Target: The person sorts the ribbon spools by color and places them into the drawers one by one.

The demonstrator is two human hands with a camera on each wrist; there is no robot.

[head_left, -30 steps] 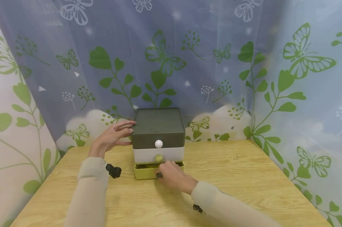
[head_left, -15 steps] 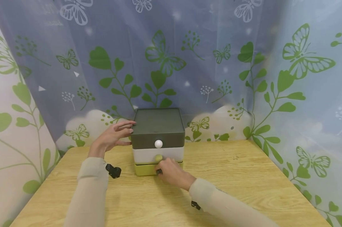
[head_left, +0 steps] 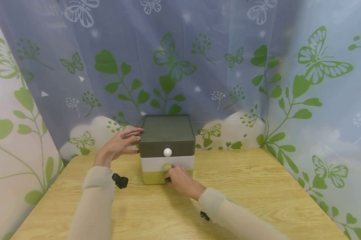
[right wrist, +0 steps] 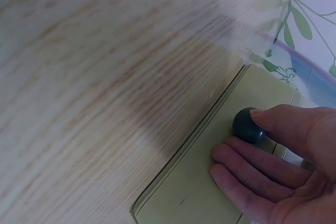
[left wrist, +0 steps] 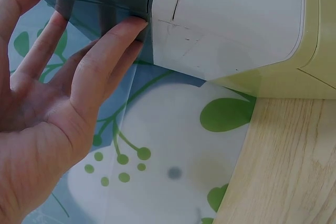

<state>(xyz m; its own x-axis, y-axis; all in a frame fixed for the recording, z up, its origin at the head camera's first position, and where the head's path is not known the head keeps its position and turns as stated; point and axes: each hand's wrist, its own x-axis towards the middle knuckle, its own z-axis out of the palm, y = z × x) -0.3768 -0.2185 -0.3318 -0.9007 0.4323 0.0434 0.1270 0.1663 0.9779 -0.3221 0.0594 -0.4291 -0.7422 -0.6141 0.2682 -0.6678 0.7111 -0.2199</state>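
A small three-tier drawer box point(head_left: 168, 128) stands on the table, dark green on top, white in the middle and yellow-green at the bottom. Its bottom drawer point(head_left: 153, 178) is flush with the tiers above. My right hand point(head_left: 183, 182) is at that drawer's front. In the right wrist view, thumb and fingers hold its dark round knob point(right wrist: 245, 125), the other fingertips lying against the yellow-green face. My left hand point(head_left: 116, 146) steadies the box's left side, fingers spread. The left wrist view has its fingertips point(left wrist: 137, 23) on the dark green tier.
A white knob point(head_left: 167, 152) is on the top drawer and an olive knob point(head_left: 167, 166) on the middle one. The wood-grain table point(head_left: 237, 186) stretches out around the box. Behind it hangs a curtain point(head_left: 216, 76) with leaves and butterflies.
The bottom drawer, pulled partway out a second ago, has slid back into the box. My right hand moved inward with it, while the left hand stayed on the side.
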